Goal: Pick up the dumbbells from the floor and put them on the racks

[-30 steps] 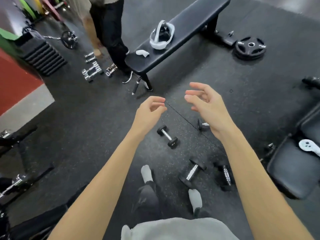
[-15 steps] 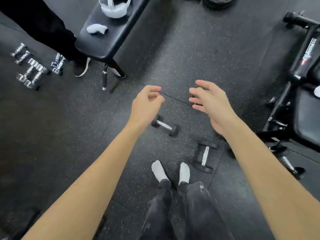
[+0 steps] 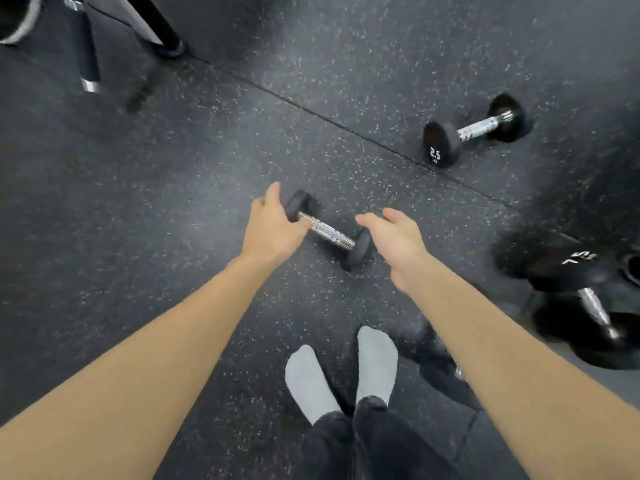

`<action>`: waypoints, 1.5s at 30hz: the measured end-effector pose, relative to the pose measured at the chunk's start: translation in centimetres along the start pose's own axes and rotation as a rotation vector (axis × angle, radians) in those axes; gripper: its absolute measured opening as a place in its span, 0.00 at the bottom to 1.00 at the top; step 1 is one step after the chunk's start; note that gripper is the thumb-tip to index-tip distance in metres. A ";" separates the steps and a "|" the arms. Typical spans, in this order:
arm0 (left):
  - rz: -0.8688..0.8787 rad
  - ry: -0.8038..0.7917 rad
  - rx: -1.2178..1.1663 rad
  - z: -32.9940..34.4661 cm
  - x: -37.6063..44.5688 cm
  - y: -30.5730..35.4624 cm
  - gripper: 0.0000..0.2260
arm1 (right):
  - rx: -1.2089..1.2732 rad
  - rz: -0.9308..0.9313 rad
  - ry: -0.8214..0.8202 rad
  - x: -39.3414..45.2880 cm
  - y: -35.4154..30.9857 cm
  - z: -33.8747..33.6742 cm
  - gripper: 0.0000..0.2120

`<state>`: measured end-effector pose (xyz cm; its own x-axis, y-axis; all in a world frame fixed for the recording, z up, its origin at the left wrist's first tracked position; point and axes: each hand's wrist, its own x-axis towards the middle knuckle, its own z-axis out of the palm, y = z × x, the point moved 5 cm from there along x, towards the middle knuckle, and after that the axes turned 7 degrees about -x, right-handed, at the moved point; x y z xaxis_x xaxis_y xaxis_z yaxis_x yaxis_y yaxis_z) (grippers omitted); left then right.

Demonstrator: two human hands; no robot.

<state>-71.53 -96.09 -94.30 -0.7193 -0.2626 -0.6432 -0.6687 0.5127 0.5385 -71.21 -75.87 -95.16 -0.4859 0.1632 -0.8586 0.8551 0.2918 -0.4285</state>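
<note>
A small black dumbbell [image 3: 329,233] with a chrome handle lies on the speckled rubber floor just ahead of me. My left hand [image 3: 273,225] hovers at its far-left head, fingers spread and reaching over the handle, not closed round it. My right hand [image 3: 391,237] is open beside the near-right head, palm turned inward. A second dumbbell [image 3: 474,128] marked 2.5 lies farther off to the right. A larger dumbbell [image 3: 585,299] lies at the right edge. Another one [image 3: 440,362] sits partly hidden behind my right forearm.
My two feet in grey socks [image 3: 343,372] stand close behind the near dumbbell. A bench leg [image 3: 156,26] and a black bar with a chrome tip [image 3: 88,64] occupy the top left. A floor-mat seam [image 3: 311,112] runs diagonally across.
The view has dropped much closer to the floor. Both hands have lowered to the small dumbbell, the left reaching its far head and the right its near head.
</note>
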 end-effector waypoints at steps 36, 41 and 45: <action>0.098 0.708 -0.391 -35.1 -36.1 9.1 0.15 | -0.401 -0.758 -0.112 -41.9 -24.1 1.0 0.13; 0.096 0.996 -0.425 -44.7 -50.8 10.9 0.16 | -0.439 -0.978 -0.255 -56.4 -29.0 3.9 0.14; 0.050 1.245 -0.449 -49.0 -63.2 8.4 0.17 | -0.460 -1.169 -0.402 -68.2 -29.1 7.9 0.07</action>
<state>-40.92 -115.25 -22.43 -0.2751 -0.9447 0.1786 -0.4666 0.2936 0.8343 -61.59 -102.94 -26.37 -0.7360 -0.6684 -0.1074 -0.2069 0.3732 -0.9044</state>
